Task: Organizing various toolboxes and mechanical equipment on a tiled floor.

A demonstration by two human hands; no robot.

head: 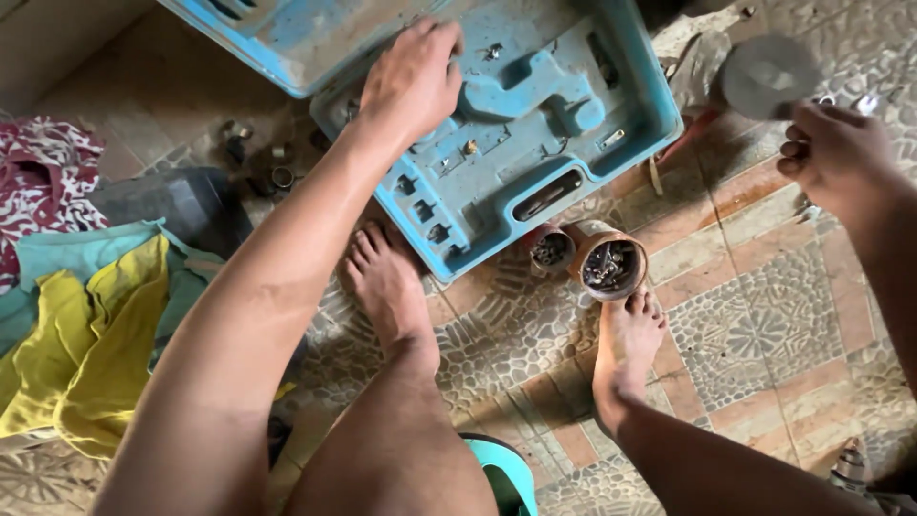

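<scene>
Left hand (413,81) on dusty blue moulded tool case (535,134), lid open

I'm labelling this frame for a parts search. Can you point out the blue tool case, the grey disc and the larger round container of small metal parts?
blue tool case (535,143), head view, on its moulded insert.
grey disc (769,76), head view, on its flat face.
round container (609,266), head view, on the parts inside its rim.

One blue tool case (535,182) — open, lid up. Two round tins (608,266) of small metal bits. One grey disc (769,76). Two hands (413,81), two bare feet (387,287). Two yellow cloths (86,354) — one patterned red cloth (43,172).
</scene>
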